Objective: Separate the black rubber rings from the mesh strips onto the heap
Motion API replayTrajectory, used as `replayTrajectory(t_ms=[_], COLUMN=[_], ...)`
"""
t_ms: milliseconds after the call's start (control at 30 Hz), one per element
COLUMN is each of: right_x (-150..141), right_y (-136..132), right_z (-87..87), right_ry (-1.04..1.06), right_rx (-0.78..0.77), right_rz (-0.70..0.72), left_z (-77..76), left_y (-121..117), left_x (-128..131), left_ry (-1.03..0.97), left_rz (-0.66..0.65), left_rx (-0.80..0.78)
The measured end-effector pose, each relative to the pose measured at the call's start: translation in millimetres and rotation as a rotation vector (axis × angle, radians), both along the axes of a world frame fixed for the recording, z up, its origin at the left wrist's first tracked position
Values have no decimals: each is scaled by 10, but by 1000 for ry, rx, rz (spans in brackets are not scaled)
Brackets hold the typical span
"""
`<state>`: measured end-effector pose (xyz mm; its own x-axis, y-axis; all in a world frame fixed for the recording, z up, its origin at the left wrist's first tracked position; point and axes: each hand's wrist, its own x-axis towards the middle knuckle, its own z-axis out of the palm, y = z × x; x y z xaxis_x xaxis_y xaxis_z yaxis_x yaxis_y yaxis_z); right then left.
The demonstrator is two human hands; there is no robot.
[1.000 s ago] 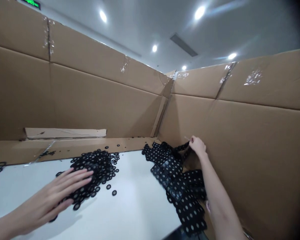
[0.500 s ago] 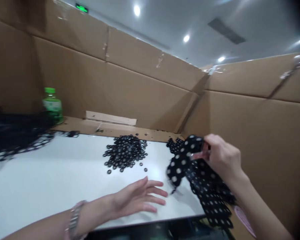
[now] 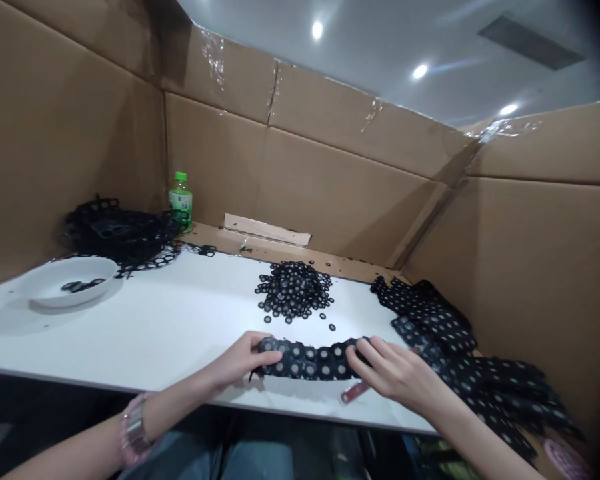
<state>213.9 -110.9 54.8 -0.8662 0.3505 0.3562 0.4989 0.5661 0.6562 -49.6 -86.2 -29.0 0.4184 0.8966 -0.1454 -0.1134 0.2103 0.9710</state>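
Observation:
A flexible black strip with two rows of pale round discs [image 3: 310, 361] is stretched between my hands above the white table's near edge. My left hand [image 3: 250, 359] pinches its left end, thumb on top. At the other end my right hand [image 3: 383, 367] has its fingers closed on the strip. Below the right fingers a red tool handle with a hole [image 3: 354, 392] sticks out; whether the hand grips it or it rests on the table I cannot tell. Just beyond the strip lies a heap of small black rings or discs with pale centres [image 3: 295, 290].
Several black dotted sheets [image 3: 430, 313] are piled at the right. On the left stand a white bowl [image 3: 73, 283] with some black pieces, a tangle of black netting [image 3: 120, 233] and a green bottle [image 3: 181, 203]. Cardboard walls [image 3: 330, 153] enclose the white table [image 3: 180, 320].
The dotted strip has come from the right to the middle front. My left hand, open before, now grips its left end. The view has turned left, bringing the bowl into sight.

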Motion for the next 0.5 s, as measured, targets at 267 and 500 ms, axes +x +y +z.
replayTrajectory(t_ms=[267,500], right_x=[-502,-1526], right_y=[224,522], right_z=[-284,-653], right_ry=[870,2031], right_rx=[-581,-1384], right_rz=[234,266], left_z=[-86,-151], left_y=[124,190], left_x=[-536,-626], left_ry=[324,574], left_rz=[-105,-113], left_rx=[142,352])
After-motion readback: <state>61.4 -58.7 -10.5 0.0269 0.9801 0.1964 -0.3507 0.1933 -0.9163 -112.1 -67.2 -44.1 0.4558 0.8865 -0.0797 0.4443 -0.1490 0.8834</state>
